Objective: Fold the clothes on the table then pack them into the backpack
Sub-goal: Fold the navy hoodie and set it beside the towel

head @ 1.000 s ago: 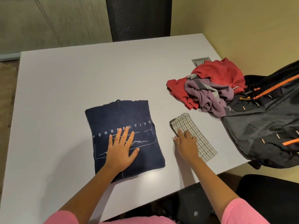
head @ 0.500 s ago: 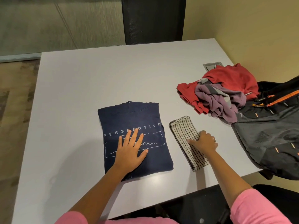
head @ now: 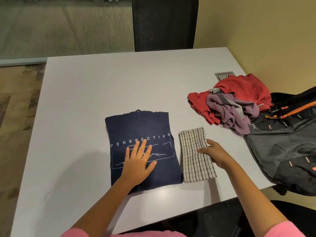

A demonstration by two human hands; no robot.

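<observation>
I count two folded pieces and two unfolded on the bench (head: 85,100). Left hand (head: 138,161) lies flat, fingers straight, on the navy folded shirt (head: 136,127) printed PERSPECTIVE. Just beside it, the striped folded cloth (head: 193,161), its right edge pinched in my right hand (head: 213,154) grip. Further right, a red garment (head: 242,88) and purple garment (head: 230,112) heaped against the one backpack (head: 282,147), whose inside I can't see.

Backpack (head: 280,151) cut off at right edge
</observation>
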